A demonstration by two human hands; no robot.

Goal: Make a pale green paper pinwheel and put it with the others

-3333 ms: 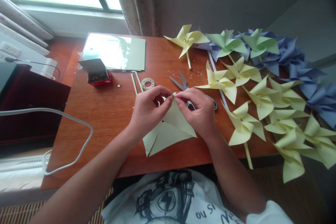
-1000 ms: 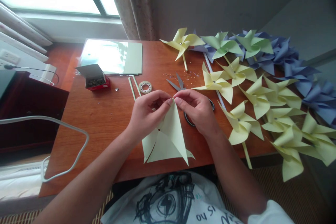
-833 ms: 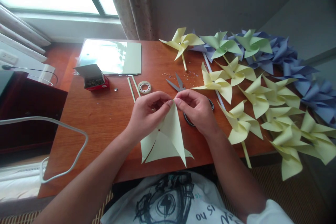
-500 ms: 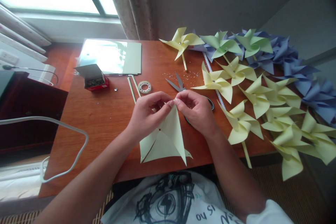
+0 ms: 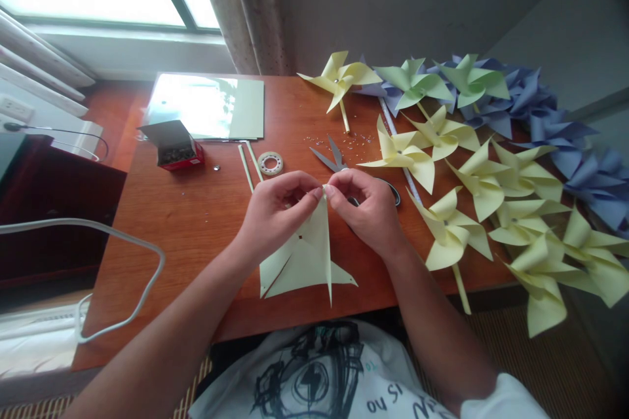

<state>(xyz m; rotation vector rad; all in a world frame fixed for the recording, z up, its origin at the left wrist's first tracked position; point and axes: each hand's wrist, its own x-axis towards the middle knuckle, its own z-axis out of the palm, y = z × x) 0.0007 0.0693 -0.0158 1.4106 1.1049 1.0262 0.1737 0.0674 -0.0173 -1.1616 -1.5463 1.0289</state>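
Since the frame half a second ago, the loose flap of the pale green paper (image 5: 309, 258) has swung leftward, so its long point now hangs nearly edge-on toward the bottom of the frame. Both hands meet at the centre: the left hand (image 5: 282, 213) has thumb and finger closed on the paper's top corner, and the right hand (image 5: 366, 206) pinches the same corner from the other side (anything between those fingertips is hidden). Below them the slit sheet spreads over the wooden table (image 5: 171, 242), a small dark hole near its middle. Scissors (image 5: 337, 154) lie with blades apart, partly behind the right hand. Just beyond the left hand are a tape roll (image 5: 262, 164) and two pale sticks (image 5: 246, 169); farther left sits an open red box (image 5: 190, 157). Yellow pinwheels (image 5: 445, 226) cover the right side, with green pinwheels (image 5: 415, 85) and blue pinwheels (image 5: 531, 95) toward the upper right.
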